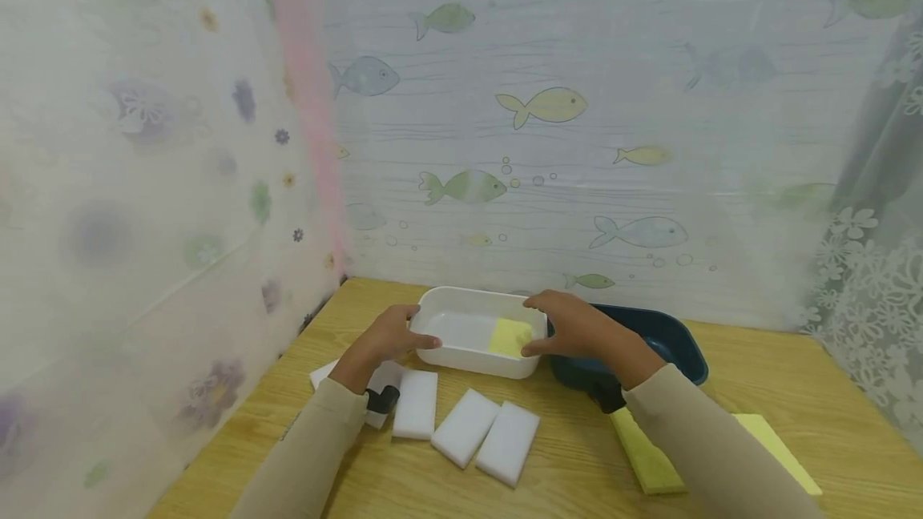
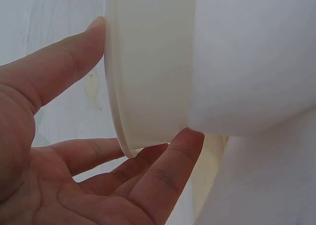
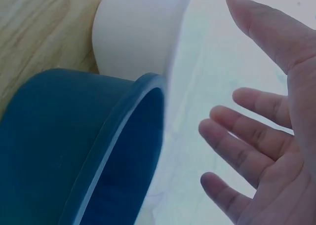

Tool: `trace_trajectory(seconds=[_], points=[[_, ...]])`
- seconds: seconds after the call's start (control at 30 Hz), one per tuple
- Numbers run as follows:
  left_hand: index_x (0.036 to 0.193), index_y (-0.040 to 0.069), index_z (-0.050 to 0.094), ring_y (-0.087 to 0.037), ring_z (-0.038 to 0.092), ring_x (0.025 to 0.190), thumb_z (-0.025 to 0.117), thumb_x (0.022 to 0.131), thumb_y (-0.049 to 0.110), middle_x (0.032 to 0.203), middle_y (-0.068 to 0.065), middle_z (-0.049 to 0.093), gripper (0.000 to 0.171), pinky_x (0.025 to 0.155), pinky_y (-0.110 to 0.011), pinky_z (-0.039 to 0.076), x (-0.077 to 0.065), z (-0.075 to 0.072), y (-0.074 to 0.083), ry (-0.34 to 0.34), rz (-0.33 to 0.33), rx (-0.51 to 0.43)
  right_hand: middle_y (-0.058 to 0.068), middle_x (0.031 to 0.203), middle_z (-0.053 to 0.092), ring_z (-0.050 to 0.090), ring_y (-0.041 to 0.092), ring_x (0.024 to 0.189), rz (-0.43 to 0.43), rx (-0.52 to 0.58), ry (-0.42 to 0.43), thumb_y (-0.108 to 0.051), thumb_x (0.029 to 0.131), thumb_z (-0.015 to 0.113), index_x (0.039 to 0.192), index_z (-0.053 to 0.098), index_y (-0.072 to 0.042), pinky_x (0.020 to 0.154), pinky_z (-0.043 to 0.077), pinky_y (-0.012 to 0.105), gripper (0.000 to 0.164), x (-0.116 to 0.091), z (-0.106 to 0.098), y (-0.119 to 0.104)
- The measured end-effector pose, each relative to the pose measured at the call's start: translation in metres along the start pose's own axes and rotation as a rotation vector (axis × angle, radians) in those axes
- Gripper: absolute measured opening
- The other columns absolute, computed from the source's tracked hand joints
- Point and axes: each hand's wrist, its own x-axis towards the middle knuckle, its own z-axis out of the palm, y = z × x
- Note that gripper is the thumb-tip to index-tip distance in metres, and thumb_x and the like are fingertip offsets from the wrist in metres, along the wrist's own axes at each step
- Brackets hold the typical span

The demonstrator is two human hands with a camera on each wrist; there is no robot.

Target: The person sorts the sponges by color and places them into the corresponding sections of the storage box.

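In the head view, a wood-grain tabletop (image 1: pixel 577 455) lies below both hands and a fish-print sheet (image 1: pixel 548 38) hangs beyond the fingertips. A white plastic basin (image 1: pixel 469 362) sits between the left hand (image 1: pixel 389 339) and the right hand (image 1: pixel 577 333); inside, near the right thumb, is a yellow sponge (image 1: pixel 506 336). A dark blue basin (image 1: pixel 649 320) stands beside the right fingers. White sponges (image 1: pixel 416 405) lie nearer the person than the left fingers.

In the left wrist view, the left thumb and fingers grip the white end, thumb tip against the rim.

In the right wrist view, the right fingers spread, holding nothing; a gap separates them from the blue rim.
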Motion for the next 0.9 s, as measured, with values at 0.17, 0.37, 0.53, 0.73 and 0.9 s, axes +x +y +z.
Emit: trace_trajectory(seconds=[0.17,0.37,0.53,0.73,0.9], points=[[0.136,0.005,0.051,-0.021,0.056,0.1,0.084,0.071,0.037,0.127,-0.012,0.058,0.079,0.082,-0.038,0.049,-0.001,0.0,0.001,0.006,-0.01,0.007,-0.001,0.144,0.044,0.038,0.024,0.135,-0.058,-0.011,0.057,-0.064,0.073,0.069,0.14,0.046,-0.02,0.106,0.036,0.048,0.083,-0.024,-0.006,-0.003],[0.141,0.005,0.044,-0.025,0.054,0.113,0.083,0.071,0.037,0.136,-0.013,0.052,0.086,0.089,-0.043,0.048,0.0,0.001,0.001,0.018,-0.03,-0.012,-0.01,0.14,0.046,0.044,0.015,0.13,-0.12,-0.031,0.119,-0.07,0.072,0.065,0.139,0.046,-0.028,0.101,0.042,0.041,0.081,-0.055,-0.012,-0.002],[0.144,0.003,0.04,-0.03,0.052,0.12,0.085,0.071,0.033,0.137,-0.016,0.051,0.091,0.096,-0.046,0.045,0.003,0.003,0.0,0.031,-0.026,-0.08,-0.011,0.141,0.045,0.042,0.016,0.132,-0.109,0.005,0.155,-0.066,0.074,0.068,0.139,0.045,-0.03,0.102,0.041,0.043,0.078,-0.082,-0.014,0.003],[0.144,0.002,0.038,-0.025,0.06,0.101,0.085,0.071,0.02,0.133,-0.021,0.052,0.089,0.07,-0.038,0.057,0.003,0.008,0.001,0.019,-0.079,-0.21,-0.015,0.142,0.043,0.041,0.018,0.133,-0.098,0.076,0.203,-0.061,0.075,0.07,0.138,0.042,-0.041,0.099,0.043,0.047,0.072,-0.112,-0.01,0.015],[0.146,0.001,0.034,-0.025,0.062,0.098,0.084,0.071,0.015,0.134,-0.022,0.051,0.09,0.068,-0.037,0.057,0.001,0.01,0.001,0.009,-0.108,-0.261,-0.015,0.14,0.046,0.047,0.016,0.127,-0.109,0.102,0.242,-0.059,0.075,0.07,0.138,0.043,-0.039,0.092,0.048,0.043,0.071,-0.131,-0.001,0.025]])
